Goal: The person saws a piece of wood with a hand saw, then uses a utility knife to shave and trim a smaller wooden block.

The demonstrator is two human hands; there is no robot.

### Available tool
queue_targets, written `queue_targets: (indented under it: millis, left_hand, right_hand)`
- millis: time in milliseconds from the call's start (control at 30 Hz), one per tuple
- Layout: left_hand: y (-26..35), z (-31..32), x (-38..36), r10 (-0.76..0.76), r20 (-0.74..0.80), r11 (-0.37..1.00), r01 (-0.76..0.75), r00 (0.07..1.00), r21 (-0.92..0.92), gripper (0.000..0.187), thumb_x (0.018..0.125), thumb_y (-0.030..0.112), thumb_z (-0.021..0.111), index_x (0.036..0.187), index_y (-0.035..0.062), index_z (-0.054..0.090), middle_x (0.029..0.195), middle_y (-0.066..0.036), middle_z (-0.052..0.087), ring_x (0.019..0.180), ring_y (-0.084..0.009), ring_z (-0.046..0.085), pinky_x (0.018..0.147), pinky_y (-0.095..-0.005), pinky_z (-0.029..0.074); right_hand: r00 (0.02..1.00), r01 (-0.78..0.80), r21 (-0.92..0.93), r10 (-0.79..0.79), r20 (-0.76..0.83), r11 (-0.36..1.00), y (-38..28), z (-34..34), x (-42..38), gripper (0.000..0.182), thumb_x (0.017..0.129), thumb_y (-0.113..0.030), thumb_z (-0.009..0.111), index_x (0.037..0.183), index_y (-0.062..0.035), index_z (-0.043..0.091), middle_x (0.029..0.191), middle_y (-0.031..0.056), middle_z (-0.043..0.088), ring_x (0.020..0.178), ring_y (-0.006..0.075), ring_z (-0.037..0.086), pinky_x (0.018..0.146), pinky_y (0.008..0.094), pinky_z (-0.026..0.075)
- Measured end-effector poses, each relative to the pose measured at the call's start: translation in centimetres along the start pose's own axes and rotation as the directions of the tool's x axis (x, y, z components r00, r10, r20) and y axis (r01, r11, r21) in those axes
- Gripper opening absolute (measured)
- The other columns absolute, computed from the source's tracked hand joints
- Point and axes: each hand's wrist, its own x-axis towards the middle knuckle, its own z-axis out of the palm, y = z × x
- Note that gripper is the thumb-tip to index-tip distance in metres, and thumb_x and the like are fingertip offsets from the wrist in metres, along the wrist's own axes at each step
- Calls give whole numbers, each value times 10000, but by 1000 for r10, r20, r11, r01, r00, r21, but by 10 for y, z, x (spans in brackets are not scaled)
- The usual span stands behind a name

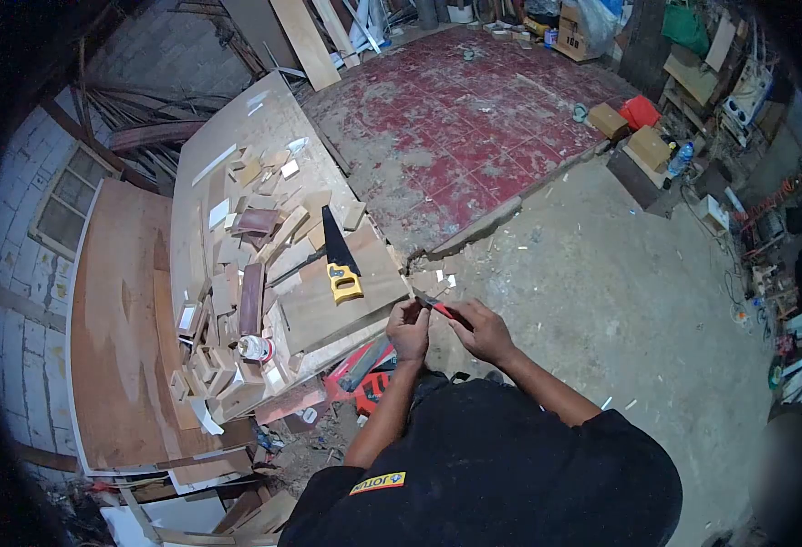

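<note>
In front of my chest, beside the near corner of the worktable, my right hand (487, 333) is closed round a slim red-and-black hand tool (441, 309). A narrow dark end of the tool points left, toward my other hand; its exact kind is too small to tell. My left hand (408, 335) is closed, fingers curled, right at that dark end. Whatever it pinches is hidden. A handsaw (339, 255) with a black blade and yellow handle lies on a flat board (351, 305) on the table, left of my hands.
Wood offcuts (255, 223) crowd the worktable (205, 173), with a white glue bottle (253, 347) near its front. Red tools (372, 392) lie below the table edge. A raised red-tiled floor (455, 118) lies ahead. Boxes (647, 149) stand on the right.
</note>
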Motion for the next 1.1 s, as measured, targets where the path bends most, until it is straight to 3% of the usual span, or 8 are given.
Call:
queue_targets:
  millis: [133, 200, 467, 567, 733, 867, 967, 1100]
  left_hand:
    - [-1, -3, -1, 42, -1, 999, -42, 999, 18, 219, 809, -31, 717, 1012, 7, 644, 908, -40, 693, 830, -109, 662, 784, -261, 544]
    - [-5, -4, 0, 16, 2, 990, -16, 1000, -143, 211, 813, -38, 716, 1005, 8, 643, 913, -38, 689, 835, -105, 660, 784, -260, 542]
    - [-8, -5, -8, 44, 62, 979, -30, 997, -200, 199, 826, -54, 704, 999, 9, 631, 935, -48, 688, 849, -106, 655, 797, -256, 540]
    - [-10, -7, -11, 34, 65, 977, -20, 997, -211, 192, 834, -66, 690, 1001, 3, 624, 938, -55, 688, 859, -115, 662, 804, -264, 547]
    - [-12, -20, 0, -6, 63, 967, 22, 998, -255, 209, 839, -85, 683, 1027, -14, 623, 927, -69, 690, 843, -129, 671, 759, -264, 550]
    - [-4, -24, 1, 67, 57, 978, -55, 996, -203, 208, 833, -84, 683, 1022, -12, 633, 919, -63, 689, 831, -125, 668, 751, -261, 549]
    - [1, -21, -4, 8, 153, 967, 31, 988, -254, 201, 846, -110, 646, 1016, -9, 607, 989, -75, 680, 941, -144, 667, 869, -306, 561]
    - [-1, -21, -7, 39, 160, 980, -6, 986, -199, 206, 844, -108, 650, 1018, -5, 608, 994, -74, 678, 941, -136, 663, 861, -301, 558]
  right_hand:
    - [998, 34, 4, -34, -46, 999, -2, 1, 0, 288, 886, -179, 660, 1160, -94, 635, 1017, 138, 639, 907, 341, 647, 747, 400, 531]
    - [999, 19, 6, -19, -38, 1000, -3, -3, 1, 287, 885, -176, 660, 1160, -97, 635, 1017, 135, 640, 903, 341, 649, 747, 400, 531]
    - [1000, -8, -7, 8, -20, 1000, 10, -6, -10, 290, 879, -163, 660, 1163, -114, 637, 1012, 136, 640, 894, 340, 653, 732, 397, 532]
    - [997, 5, -81, -11, -71, 997, 22, -7, -20, 325, 892, -204, 638, 1215, -167, 625, 1026, 105, 639, 922, 326, 650, 750, 410, 538]
    - [976, -189, -97, 176, -126, 977, 49, -19, -30, 334, 879, -173, 628, 1213, -158, 630, 1029, 119, 640, 930, 330, 648, 777, 407, 531]
    - [983, -139, -48, 133, -124, 989, 34, -20, -25, 314, 871, -141, 657, 1182, -102, 638, 1082, 130, 649, 963, 325, 650, 819, 381, 530]
    - [998, -18, 11, 19, -54, 1000, 5, -14, -18, 319, 870, -147, 662, 1185, -102, 638, 1091, 135, 647, 955, 328, 652, 812, 380, 535]
    - [997, 29, -7, -29, -75, 1000, 3, -2, -15, 335, 873, -173, 657, 1205, -135, 634, 1044, 117, 639, 910, 325, 652, 753, 396, 542]
